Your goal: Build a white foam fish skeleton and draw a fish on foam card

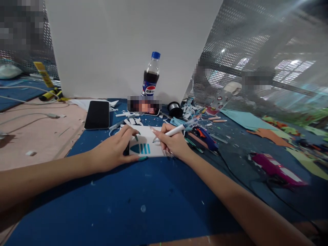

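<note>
A small white board (pixel 150 133) lies flat on the blue mat, with a teal pointed shape and several teal stripes near its lower left. My left hand (pixel 116 147) holds it at the left side, thumb along the near edge and a fingertip on the top face. In my right hand (pixel 174 140) is a white marker pen (pixel 174 131), gripped between thumb and fingers and slanting up to the right. Its dark tip is at the board's surface, right of the teal shapes. My right fingers cover the board's right part.
A black phone (pixel 97 115) lies at left. Behind the board are a cola bottle (pixel 151 77), a propped phone (pixel 146 106), a wire spool (pixel 175 110) and white scraps. Right are a blue glue gun (pixel 208 138), a magenta corded tool (pixel 278 169) and coloured sheets (pixel 252 121).
</note>
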`<state>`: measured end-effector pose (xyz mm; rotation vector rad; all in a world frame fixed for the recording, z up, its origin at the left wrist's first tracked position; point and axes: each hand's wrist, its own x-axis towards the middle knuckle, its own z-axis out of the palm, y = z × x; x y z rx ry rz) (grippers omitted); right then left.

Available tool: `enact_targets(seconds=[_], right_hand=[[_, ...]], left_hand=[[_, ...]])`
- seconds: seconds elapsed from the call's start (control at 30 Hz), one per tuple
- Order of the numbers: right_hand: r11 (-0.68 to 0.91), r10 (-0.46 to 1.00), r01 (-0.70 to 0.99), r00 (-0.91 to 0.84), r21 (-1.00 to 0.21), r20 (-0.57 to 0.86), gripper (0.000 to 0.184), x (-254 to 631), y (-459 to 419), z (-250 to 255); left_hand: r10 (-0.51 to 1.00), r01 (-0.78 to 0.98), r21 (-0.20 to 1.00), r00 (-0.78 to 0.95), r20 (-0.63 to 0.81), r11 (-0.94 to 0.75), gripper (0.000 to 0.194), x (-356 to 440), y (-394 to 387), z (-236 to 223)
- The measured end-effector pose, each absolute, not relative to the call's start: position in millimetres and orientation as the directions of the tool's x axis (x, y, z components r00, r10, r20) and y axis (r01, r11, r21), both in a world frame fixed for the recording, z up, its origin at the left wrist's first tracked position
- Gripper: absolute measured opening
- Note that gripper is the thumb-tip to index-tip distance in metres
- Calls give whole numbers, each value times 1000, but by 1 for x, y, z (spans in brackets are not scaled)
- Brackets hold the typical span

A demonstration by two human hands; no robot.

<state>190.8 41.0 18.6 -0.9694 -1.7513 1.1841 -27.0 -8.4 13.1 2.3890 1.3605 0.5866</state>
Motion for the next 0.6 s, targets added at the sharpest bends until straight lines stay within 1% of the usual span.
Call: enact_targets(seconds=[0.2, 0.3, 0.4, 0.5, 0.6], right_hand=[[213, 885, 215, -455, -953, 95, 45, 188, 35, 23], [253, 866, 216, -485, -943, 122, 46, 188, 34, 25], [274, 877, 210, -455, -938, 154, 48, 189, 34, 24], [254, 889, 206, -435, -945, 144, 47, 189, 36, 21], [254, 875, 214, -466, -943, 129, 46, 189, 38, 21]], left_hand=[[861, 722, 475, 460, 215, -504, 53, -28, -8, 10], [860, 728, 460, 453, 235, -509, 53, -29, -7, 8], [860, 731, 454, 449, 243, -509, 54, -29, -7, 7], [861, 728, 460, 451, 236, -507, 53, -29, -8, 8], [862, 730, 460, 450, 233, -505, 54, -28, -8, 8]])
